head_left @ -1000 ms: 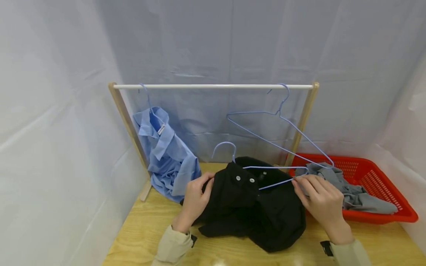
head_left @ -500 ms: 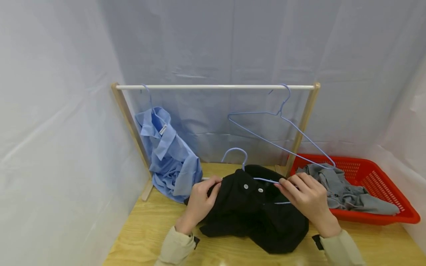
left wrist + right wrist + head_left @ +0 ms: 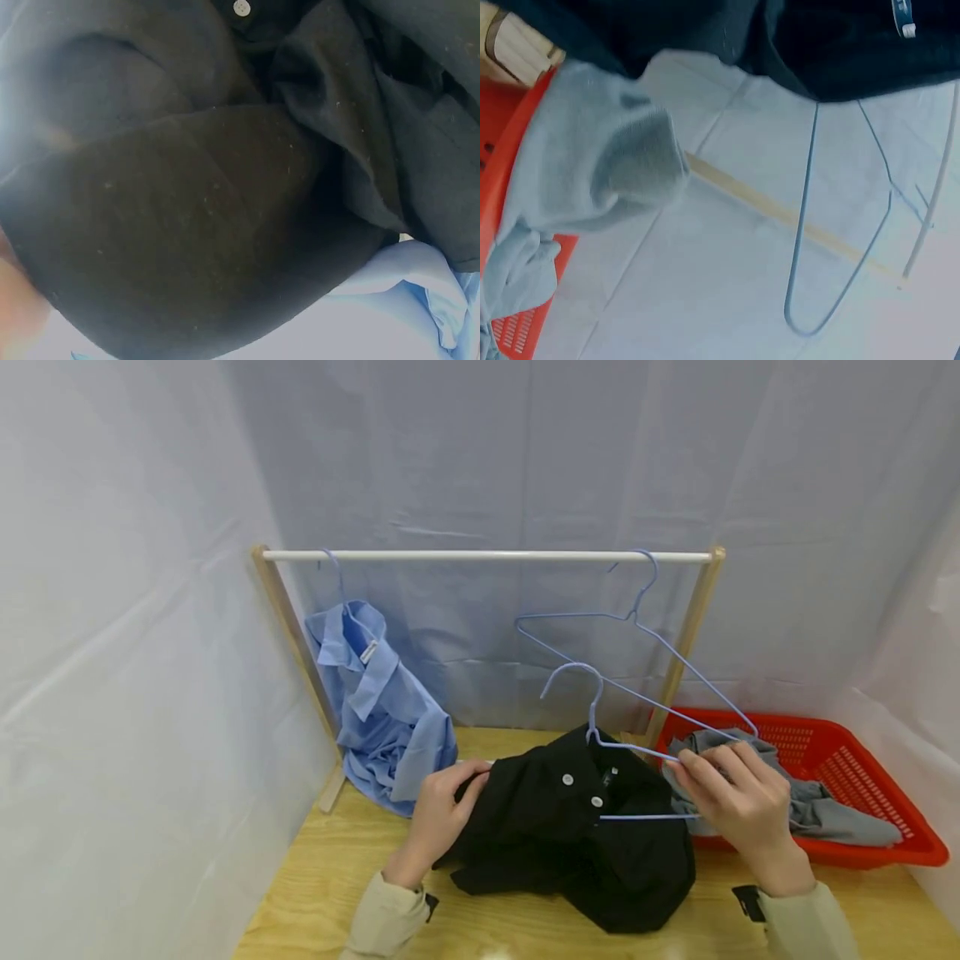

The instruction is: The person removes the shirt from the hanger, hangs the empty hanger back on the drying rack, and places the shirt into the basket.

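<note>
A black buttoned shirt (image 3: 517, 835) lies bunched on the table, two pale buttons showing by its collar. At its left shoulder my left hand (image 3: 438, 810) grips the fabric, thumb in front. A light blue wire hanger (image 3: 596, 706) sits partly inside the collar, hook upward; its left part is hidden by the cloth. My right hand (image 3: 738, 797) pinches the hanger's right arm, outside the neck opening. Black fabric (image 3: 180, 225) fills most of the left wrist view, with the edge of my left hand (image 3: 19, 311) at lower left. The right wrist view shows the shirt's edge (image 3: 705, 34).
Behind stands a rack with a white rail (image 3: 480, 557). A light blue shirt (image 3: 375, 710) hangs at its left end, and a bare hanger (image 3: 693, 668) at its right. A red basket (image 3: 900, 810) holding grey clothing (image 3: 825, 810) is at right.
The inserted hanger's hook has shifted right and ended higher. My right hand went left along the hanger, then back right. The left hand stays at the shirt's shoulder.
</note>
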`<state>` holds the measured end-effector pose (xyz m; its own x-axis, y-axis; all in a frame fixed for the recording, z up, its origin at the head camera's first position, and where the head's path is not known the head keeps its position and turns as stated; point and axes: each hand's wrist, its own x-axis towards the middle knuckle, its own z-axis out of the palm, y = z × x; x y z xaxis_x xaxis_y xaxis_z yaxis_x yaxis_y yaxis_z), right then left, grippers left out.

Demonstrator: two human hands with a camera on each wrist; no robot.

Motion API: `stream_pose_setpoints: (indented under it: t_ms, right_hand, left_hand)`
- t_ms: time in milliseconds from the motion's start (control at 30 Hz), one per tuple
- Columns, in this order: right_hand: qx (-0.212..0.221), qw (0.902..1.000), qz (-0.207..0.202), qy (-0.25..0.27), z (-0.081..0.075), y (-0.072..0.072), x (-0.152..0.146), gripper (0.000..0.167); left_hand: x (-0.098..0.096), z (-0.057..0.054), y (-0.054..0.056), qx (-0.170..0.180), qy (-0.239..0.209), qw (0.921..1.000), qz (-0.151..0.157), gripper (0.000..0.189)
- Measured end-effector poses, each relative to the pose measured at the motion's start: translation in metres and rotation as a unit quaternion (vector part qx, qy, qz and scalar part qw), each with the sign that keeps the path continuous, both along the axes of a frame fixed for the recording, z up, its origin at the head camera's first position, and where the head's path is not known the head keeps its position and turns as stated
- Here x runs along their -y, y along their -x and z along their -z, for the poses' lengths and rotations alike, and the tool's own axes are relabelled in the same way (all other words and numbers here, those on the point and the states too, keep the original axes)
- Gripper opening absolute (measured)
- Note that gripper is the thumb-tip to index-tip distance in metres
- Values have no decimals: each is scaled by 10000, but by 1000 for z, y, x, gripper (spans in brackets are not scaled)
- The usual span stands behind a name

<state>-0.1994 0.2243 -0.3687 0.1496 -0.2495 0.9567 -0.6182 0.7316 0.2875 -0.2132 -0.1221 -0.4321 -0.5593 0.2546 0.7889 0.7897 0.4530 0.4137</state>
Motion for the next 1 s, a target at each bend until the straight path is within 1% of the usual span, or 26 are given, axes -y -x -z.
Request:
stream_pose_setpoints:
  t_ms: [100, 233, 433, 533, 633, 700, 767, 833, 900, 1000]
  right_hand:
    - [45, 9998, 120, 130, -2, -2, -5, 48]
    - [149, 9992, 238, 288, -2, -2, -14, 48]
    - [254, 9968, 444, 614, -1, -2, -29, 51]
    - [215, 9948, 487, 870, -3, -2, -35, 51]
    - [182, 9920, 492, 1146, -5, -5, -44, 52]
    - [243, 9899, 520, 1296, -6, -9, -52, 54]
    - [311, 9871, 562, 1465, -7, -13, -62, 55]
    - [410, 9851, 709, 1511, -7, -17, -73, 56]
    - [407, 9832, 868, 1552, -8, -19, -82, 56]
    - [382, 9802, 1110, 1593, -10, -20, -93, 56]
  left_hand:
    - [2, 0, 1, -19, -51, 10000, 32, 17]
    - [4, -1, 3, -92, -90, 9999, 51, 18]
    - [8, -3, 4, -54, -108, 9999, 86, 16]
    - [13, -2, 6, -165, -123, 9998, -33, 11]
    - [20, -1, 8, -332, -209, 9990, -227, 9]
    - [26, 0, 9, -412, -295, 9981, -364, 11]
    - [32, 1, 9, -412, -350, 9973, -505, 14]
    - [38, 2, 8, -433, -352, 9966, -611, 17]
    - [43, 4, 8, -436, -305, 9962, -685, 18]
    - [48, 6, 8, -460, -238, 9961, -720, 19]
